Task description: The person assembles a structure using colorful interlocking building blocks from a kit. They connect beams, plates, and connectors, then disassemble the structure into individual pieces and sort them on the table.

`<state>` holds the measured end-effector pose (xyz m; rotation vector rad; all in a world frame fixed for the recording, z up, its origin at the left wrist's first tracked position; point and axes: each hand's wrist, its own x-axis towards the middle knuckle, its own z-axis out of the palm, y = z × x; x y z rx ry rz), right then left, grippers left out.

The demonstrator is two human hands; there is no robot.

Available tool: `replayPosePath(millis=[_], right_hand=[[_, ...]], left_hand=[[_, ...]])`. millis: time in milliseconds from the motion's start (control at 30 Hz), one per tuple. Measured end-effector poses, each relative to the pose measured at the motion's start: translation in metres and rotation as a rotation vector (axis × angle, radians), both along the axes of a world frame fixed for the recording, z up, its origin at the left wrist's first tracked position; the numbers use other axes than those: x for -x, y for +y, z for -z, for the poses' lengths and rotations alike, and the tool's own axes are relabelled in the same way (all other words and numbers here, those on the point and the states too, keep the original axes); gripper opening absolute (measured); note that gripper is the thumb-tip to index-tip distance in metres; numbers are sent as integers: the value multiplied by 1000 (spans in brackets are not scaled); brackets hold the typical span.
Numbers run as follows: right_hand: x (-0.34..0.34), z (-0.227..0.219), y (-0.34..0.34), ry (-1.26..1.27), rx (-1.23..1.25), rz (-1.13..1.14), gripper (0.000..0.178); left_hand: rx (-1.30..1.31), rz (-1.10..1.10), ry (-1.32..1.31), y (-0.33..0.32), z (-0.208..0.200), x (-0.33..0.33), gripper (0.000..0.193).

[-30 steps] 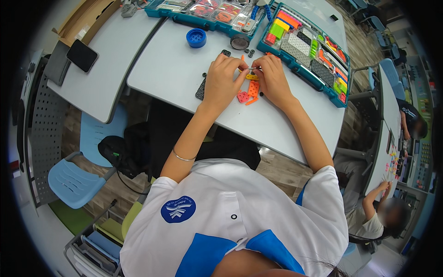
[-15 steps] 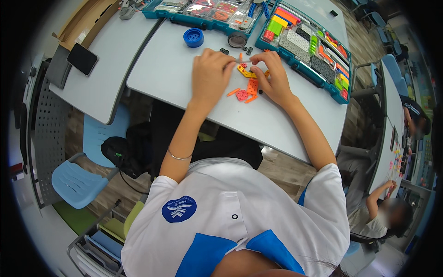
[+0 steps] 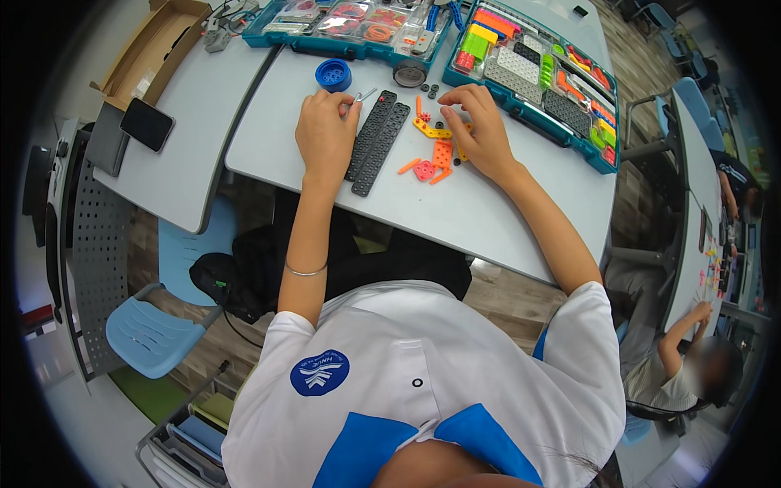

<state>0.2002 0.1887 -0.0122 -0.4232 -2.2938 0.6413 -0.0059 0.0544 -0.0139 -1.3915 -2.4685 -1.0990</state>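
Observation:
My left hand (image 3: 325, 137) pinches a thin grey rod (image 3: 368, 93), which sticks out past its fingertips. Just right of it, two long dark grey perforated beams (image 3: 377, 142) lie side by side on the table. My right hand (image 3: 486, 134) is over the right side of the loose pieces, thumb and forefinger apart, nothing visible between them. Beneath and beside it are a yellow angled beam (image 3: 433, 131), an orange perforated plate (image 3: 442, 153), a coral rounded piece (image 3: 424, 170) and several orange pegs (image 3: 409, 166). My right fingers partly cover another yellow piece.
A blue wheel hub (image 3: 333, 75) and a dark round wheel (image 3: 409, 74) stand farther back. Two teal cases of parts, one at the back (image 3: 350, 50) and one at right (image 3: 553, 134), border the white table (image 3: 488, 215). A phone (image 3: 147, 124) lies on the left table.
My left hand has drawn away to the left with the rod, which was between both hands. My right hand has let go of it. The dark beams now show fully.

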Motion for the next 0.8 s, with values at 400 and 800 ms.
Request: replayPosePath(millis=[400, 800], right_hand=[[0, -1, 0, -2, -3, 1, 11], [1, -2, 0, 3, -53, 72, 13]], left_hand=[[-90, 34, -73, -4, 9, 3, 15], [-213, 7, -172, -3, 9, 3, 16]])
